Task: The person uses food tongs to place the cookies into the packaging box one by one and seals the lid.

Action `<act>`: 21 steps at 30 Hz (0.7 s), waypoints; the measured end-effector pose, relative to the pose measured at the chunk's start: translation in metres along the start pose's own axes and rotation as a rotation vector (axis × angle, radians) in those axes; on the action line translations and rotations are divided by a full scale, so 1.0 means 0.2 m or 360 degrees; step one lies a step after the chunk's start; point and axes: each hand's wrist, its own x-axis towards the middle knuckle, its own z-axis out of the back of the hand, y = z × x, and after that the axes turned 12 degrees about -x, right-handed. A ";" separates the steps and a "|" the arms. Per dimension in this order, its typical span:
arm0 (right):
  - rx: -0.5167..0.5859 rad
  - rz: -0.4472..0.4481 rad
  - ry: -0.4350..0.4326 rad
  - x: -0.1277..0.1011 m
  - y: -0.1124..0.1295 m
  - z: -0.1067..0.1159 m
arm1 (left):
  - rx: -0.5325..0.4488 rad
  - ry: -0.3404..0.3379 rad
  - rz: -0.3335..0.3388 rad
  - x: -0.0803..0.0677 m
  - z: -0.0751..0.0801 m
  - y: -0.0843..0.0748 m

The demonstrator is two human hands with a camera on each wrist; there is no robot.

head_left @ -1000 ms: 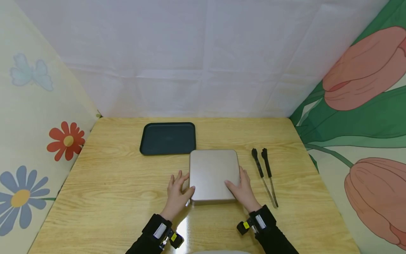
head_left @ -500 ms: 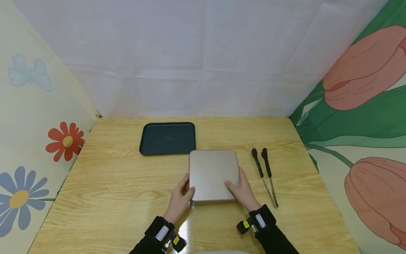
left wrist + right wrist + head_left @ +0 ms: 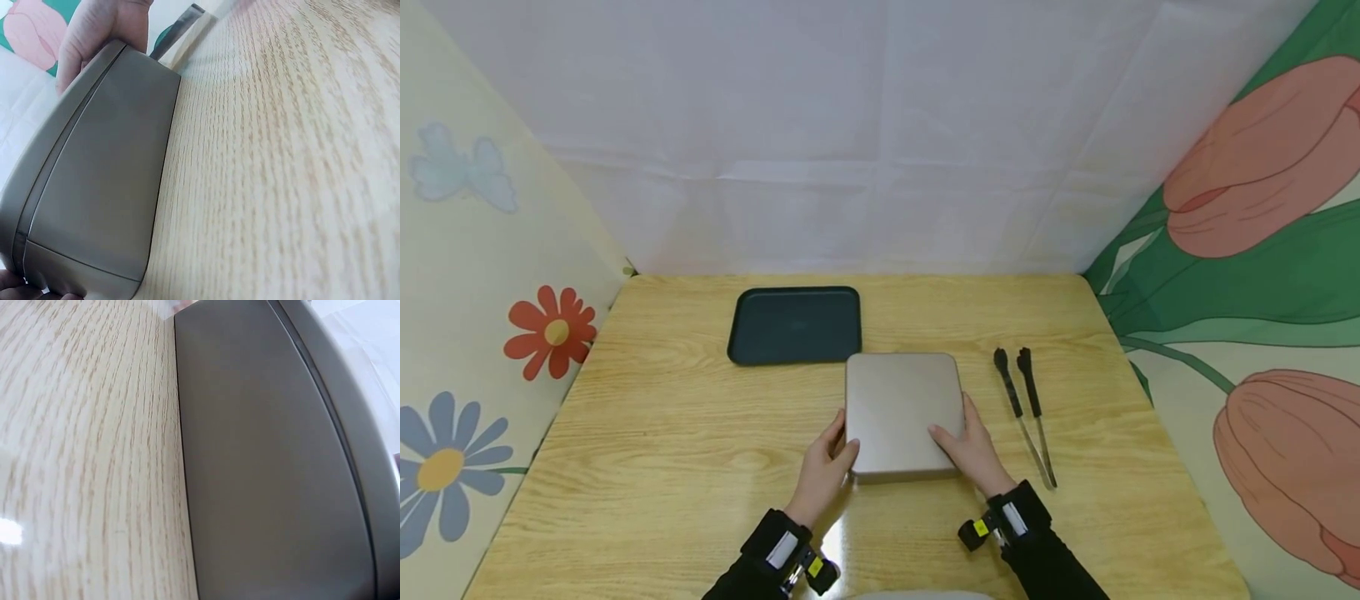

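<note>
A champagne-coloured metal box (image 3: 902,412) with a rounded-corner lid sits on the wooden table. At its near left corner, my left hand (image 3: 822,477) grips the side, thumb at the lid's edge. My right hand (image 3: 973,450) holds the right side, its thumb lying on the lid top. In the left wrist view, a thin seam runs between the lid and the body of the box (image 3: 100,169), and left fingertips (image 3: 19,290) touch it near that seam. The right wrist view is filled mostly by the box wall (image 3: 269,456); the underside is hidden.
Behind the box, to the left, lies a dark rectangular tray (image 3: 795,325). Tongs (image 3: 1030,417) with black upper parts and metal lower ends lie right of my right hand. A white cloth (image 3: 850,142) hangs at the table's far edge.
My left hand's raised, spread fingers have closed in against the box's left side. The right hand has kept its hold, and the box has stayed in about the same place.
</note>
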 end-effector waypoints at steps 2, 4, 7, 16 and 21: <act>-0.0004 0.0006 -0.0007 -0.01 0.00 0.00 | -0.0002 0.0007 0.0004 0.00 0.00 0.00; -0.0012 0.0012 -0.0013 -0.01 0.00 0.00 | 0.0018 0.0008 -0.0005 0.00 0.00 0.00; -0.0014 0.0023 -0.0019 -0.01 0.00 0.00 | 0.0045 0.0010 -0.0030 -0.01 0.01 0.01; -0.0040 -0.0037 0.0002 -0.01 -0.01 -0.02 | 0.0016 -0.0015 -0.0027 -0.02 0.01 0.02; -0.0047 -0.0089 0.0038 -0.02 -0.02 -0.02 | 0.0087 -0.0010 0.0017 -0.04 0.01 0.01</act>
